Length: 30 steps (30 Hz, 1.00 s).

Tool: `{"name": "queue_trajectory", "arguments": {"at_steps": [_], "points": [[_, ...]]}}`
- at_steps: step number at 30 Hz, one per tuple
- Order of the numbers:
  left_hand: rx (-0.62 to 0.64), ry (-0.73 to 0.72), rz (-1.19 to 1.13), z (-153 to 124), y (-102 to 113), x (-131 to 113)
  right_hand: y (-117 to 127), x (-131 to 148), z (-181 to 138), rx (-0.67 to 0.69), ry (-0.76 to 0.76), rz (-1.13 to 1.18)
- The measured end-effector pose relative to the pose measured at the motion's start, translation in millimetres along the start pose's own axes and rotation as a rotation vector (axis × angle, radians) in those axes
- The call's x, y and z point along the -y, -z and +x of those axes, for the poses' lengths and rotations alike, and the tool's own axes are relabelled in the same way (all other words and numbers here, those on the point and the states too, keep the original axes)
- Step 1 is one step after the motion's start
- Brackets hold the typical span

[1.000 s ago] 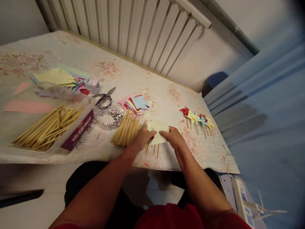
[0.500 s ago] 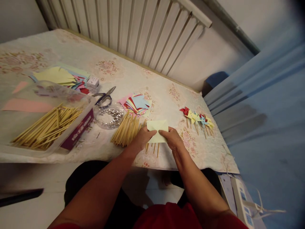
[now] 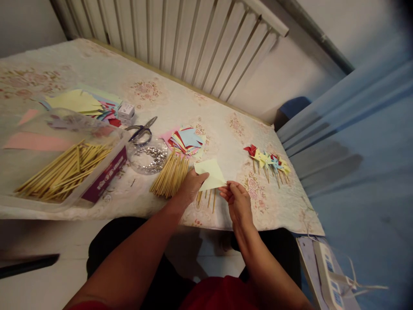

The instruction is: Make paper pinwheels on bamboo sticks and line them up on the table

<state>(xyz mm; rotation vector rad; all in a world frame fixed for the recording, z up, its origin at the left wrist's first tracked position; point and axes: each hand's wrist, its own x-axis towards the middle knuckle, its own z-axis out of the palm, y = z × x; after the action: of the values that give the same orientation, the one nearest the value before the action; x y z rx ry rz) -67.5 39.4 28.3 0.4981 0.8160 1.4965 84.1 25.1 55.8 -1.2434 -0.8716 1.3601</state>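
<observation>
A pale yellow-green square of paper point(image 3: 211, 173) is held above the table in front of me. My left hand point(image 3: 192, 184) grips its left side, thumb on top. At the lower right corner, my right hand point(image 3: 237, 196) pinches the paper between thumb and forefinger, its other fingers loosely curled. Several thin wooden sticks point(image 3: 211, 200) lie on the cloth partly hidden beneath the paper. Just left of my left hand is a bundle of wooden sticks point(image 3: 169, 176). Behind it sits a stack of cut coloured papers point(image 3: 187, 141).
A clear plastic box point(image 3: 69, 206) with wooden sticks stands at the left. Near it are a round tub of metal pins point(image 3: 148, 159), scissors point(image 3: 142, 130), a small white box point(image 3: 126, 110) and coloured sheets point(image 3: 72, 102). Finished paper pinwheels point(image 3: 264, 159) lie at the right.
The paper has turned clockwise and tilted. My right hand has shifted from the paper's right edge to its lower right corner, while my left hand keeps its grip.
</observation>
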Motion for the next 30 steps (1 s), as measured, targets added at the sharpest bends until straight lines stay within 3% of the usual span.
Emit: {"name": "queue_trajectory", "arguments": {"at_steps": [9, 30], "points": [[-0.066, -0.001, 0.055, -0.4, -0.7, -0.6, -5.2, -2.3, -11.8, 0.001, 0.109, -0.111], [0.092, 0.018, 0.171, -3.9, -0.4, 0.0, -7.4, 14.1, -3.6, 0.275, 0.172, -0.404]]}}
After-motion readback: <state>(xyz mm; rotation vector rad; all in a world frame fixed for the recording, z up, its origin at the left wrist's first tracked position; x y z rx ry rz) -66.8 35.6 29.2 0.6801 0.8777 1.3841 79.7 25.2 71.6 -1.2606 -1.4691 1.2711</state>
